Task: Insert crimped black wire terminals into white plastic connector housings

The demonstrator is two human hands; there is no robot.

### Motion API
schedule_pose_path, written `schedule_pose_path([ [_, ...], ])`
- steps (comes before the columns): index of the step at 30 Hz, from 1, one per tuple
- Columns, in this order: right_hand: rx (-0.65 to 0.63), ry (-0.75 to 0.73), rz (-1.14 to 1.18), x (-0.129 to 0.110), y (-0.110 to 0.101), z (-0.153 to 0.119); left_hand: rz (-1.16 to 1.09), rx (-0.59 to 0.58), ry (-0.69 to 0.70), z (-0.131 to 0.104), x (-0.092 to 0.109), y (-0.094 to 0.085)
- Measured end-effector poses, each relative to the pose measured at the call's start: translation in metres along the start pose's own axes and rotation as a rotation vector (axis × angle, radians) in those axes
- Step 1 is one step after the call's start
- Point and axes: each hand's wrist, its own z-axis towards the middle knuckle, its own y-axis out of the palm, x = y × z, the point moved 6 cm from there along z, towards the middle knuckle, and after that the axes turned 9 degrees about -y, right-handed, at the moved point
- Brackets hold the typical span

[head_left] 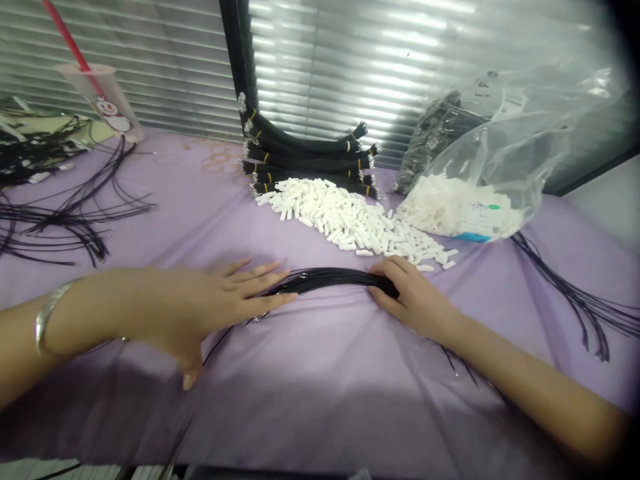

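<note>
A bundle of thin black wires [335, 277] lies across the purple cloth [320, 360] in front of me, bowed slightly upward in the middle. My right hand [413, 293] has its fingers wrapped round the right part of the bundle. Stretched out flat, my left hand [215, 303] rests over the left part with fingers spread and thumb pointing down. Loose wire ends with small metal tips stick out beneath both hands. Just beyond the bundle is a heap of small white plastic connector housings [345, 217].
Tied bundles of black wires [310, 160] are stacked behind the heap. A clear plastic bag [480, 193] of white pieces stands back right, a dark-filled bag [435, 133] behind it. More wires lie at right [575, 293] and left [65, 213], near a cup [107, 100] with a red straw.
</note>
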Motion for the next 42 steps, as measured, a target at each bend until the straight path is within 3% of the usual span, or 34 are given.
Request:
schedule_pose_path([
  [4, -0.011, -0.012, -0.009, 0.0, 0.001, 0.0, 0.052, 0.017, 0.0, 0.002, -0.002, 0.011],
  [12, -0.047, -0.014, -0.014, -0.001, -0.001, 0.001, 0.042, 0.009, 0.003, 0.005, -0.003, -0.004],
  [22, -0.097, -0.02, 0.0, 0.002, -0.005, -0.003, 0.196, 0.163, -0.019, 0.006, -0.014, -0.011],
  [27, 0.054, -0.01, -0.027, 0.006, -0.019, -0.003, 0.187, 0.196, 0.049, 0.01, -0.007, -0.017],
  [31, 0.14, -0.023, -0.057, 0.012, -0.026, -0.005, 0.103, 0.242, 0.004, 0.012, -0.006, -0.027],
  [36, 0.167, -0.017, -0.066, 0.019, -0.029, -0.008, 0.059, 0.198, -0.19, 0.019, -0.029, -0.02],
  [42, 0.172, -0.003, -0.057, 0.023, -0.029, -0.009, 0.056, 0.238, -0.168, 0.025, -0.025, -0.018],
])
